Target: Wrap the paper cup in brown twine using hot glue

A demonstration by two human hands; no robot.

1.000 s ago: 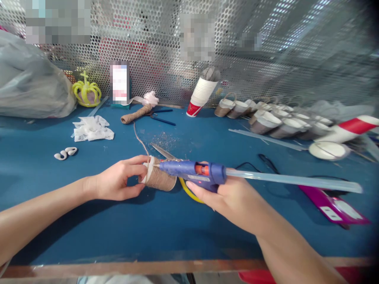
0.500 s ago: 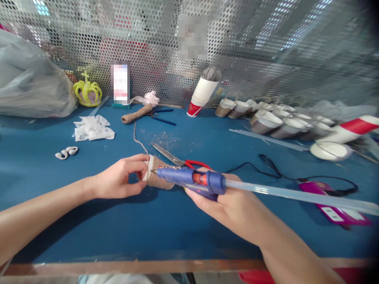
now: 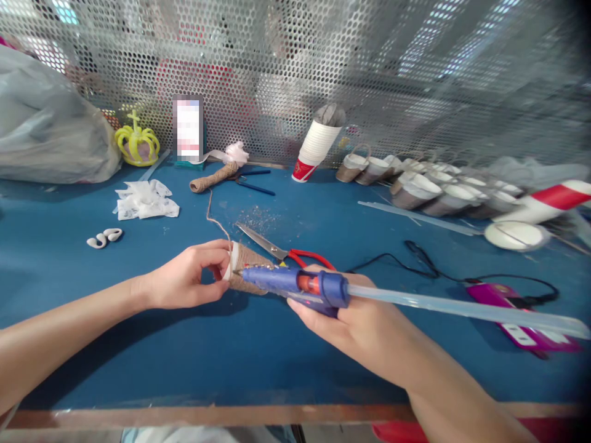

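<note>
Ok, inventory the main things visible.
Twine-wrapped cup: one, brown-white, centre
Plastic glue gun: one, blue, centre
Loaded glue stick: one, translucent, right
Steel scissors: one, red-handled, centre
Twine bundle: one, brown, left
Openwork crown: one, yellow, left
Plastic bag: one, grey, left
Stacked paper cups: many, white-red, rear
Twine baskets: many, brown-white, right
Rectangular box: one, purple, right
Perforated panel: one, grey, rear
Flat tabletop: one, blue, beneath
Left hand: one, bare, holding cup
Right hand: one, bare, holding glue gun

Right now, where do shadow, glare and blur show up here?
Head view: shadow falls on the blue table below the left forearm; head view: pale highlights streak the glue stick; head view: the wrapped cups look smeared, with the picture's right edge darkened.
</note>
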